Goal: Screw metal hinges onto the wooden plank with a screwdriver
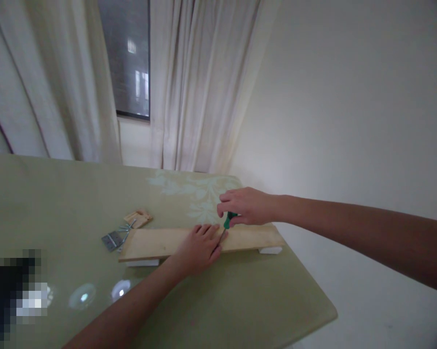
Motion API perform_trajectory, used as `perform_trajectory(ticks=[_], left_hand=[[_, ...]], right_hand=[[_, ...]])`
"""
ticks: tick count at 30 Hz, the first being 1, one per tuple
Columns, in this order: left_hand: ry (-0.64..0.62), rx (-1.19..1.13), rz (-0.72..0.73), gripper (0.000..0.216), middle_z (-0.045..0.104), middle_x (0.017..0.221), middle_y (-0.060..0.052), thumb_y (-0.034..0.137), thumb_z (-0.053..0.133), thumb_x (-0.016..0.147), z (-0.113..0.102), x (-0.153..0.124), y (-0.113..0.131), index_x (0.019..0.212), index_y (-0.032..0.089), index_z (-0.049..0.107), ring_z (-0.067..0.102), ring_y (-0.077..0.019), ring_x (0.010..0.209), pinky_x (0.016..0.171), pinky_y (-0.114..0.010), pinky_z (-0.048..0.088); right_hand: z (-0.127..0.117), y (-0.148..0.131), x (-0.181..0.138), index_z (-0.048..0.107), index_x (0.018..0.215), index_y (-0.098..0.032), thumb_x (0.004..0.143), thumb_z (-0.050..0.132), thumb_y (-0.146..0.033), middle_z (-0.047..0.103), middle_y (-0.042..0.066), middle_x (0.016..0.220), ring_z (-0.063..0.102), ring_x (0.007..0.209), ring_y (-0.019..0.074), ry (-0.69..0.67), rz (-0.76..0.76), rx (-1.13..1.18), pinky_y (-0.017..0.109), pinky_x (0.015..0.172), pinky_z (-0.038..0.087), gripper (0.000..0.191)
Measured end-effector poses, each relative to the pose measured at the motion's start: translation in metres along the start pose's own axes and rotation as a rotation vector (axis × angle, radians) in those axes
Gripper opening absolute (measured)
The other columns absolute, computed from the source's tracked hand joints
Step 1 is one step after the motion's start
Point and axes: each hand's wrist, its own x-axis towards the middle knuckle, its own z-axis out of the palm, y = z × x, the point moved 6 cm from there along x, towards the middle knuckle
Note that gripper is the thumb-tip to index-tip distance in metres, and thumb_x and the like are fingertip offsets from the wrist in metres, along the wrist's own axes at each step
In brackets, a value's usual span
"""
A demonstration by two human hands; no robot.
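A long pale wooden plank point(156, 242) lies across the green table point(76, 203), raised on two small white blocks point(271, 250). My left hand point(200, 247) rests on the plank's middle, fingers lying flat and close together, their tips next to the tool's tip. My right hand point(245, 206) is closed around a green-handled screwdriver point(228, 222), which points down and left onto the plank just beside my left fingers.
Behind the plank's left end lie a metal hinge point(112, 240), several loose screws point(125, 228) and a small wooden piece point(138, 218). The table's right edge and corner run close to the plank. Curtains and a dark window stand behind; a blurred patch sits at lower left.
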Motion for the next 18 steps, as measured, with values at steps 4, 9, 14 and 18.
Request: perform_trajectory(ticks=[4, 9, 14, 18], left_hand=[[-0.026, 0.013, 0.001, 0.046, 0.062, 0.138, -0.012, 0.041, 0.039, 0.108, -0.001, 0.000, 0.000, 0.151, 0.026, 0.049, 0.059, -0.0291, 0.118, 0.096, -0.045, 0.045], [-0.050, 0.051, 0.009, 0.047, 0.065, 0.130, -0.012, 0.041, 0.038, 0.109, -0.002, 0.001, 0.001, 0.151, 0.025, 0.050, 0.057, -0.0318, 0.123, 0.101, -0.048, 0.043], [-0.051, 0.048, 0.013, 0.045, 0.065, 0.131, -0.013, 0.045, 0.040, 0.109, -0.004, 0.002, 0.001, 0.145, 0.023, 0.056, 0.059, -0.0310, 0.118, 0.096, -0.046, 0.045], [-0.039, 0.021, 0.010, 0.050, 0.063, 0.134, -0.014, 0.055, 0.042, 0.107, -0.003, 0.001, 0.001, 0.135, 0.019, 0.062, 0.057, -0.0312, 0.122, 0.102, -0.047, 0.043]], right_hand=[[-0.005, -0.008, 0.001, 0.068, 0.110, -0.020, 0.094, 0.074, -0.026, 0.068, 0.007, 0.106, 0.058, 0.102, 0.0236, 0.143, -0.089, 0.067, 0.032, 0.084, 0.042, 0.018], [0.001, -0.009, 0.005, 0.066, 0.115, -0.018, 0.100, 0.066, -0.039, 0.069, 0.004, 0.092, 0.060, 0.085, 0.0193, 0.346, 0.021, 0.292, 0.030, 0.078, 0.042, 0.026], [0.015, -0.006, 0.001, 0.067, 0.116, -0.020, 0.098, 0.068, -0.041, 0.066, 0.000, 0.089, 0.058, 0.071, 0.0113, 0.896, 0.237, 0.581, 0.025, 0.072, 0.046, 0.028], [0.042, -0.003, -0.010, 0.066, 0.098, -0.022, 0.102, 0.062, -0.043, 0.058, -0.005, 0.070, 0.053, 0.055, 0.0079, 1.405, 0.374, 1.010, 0.020, 0.054, 0.043, 0.021]])
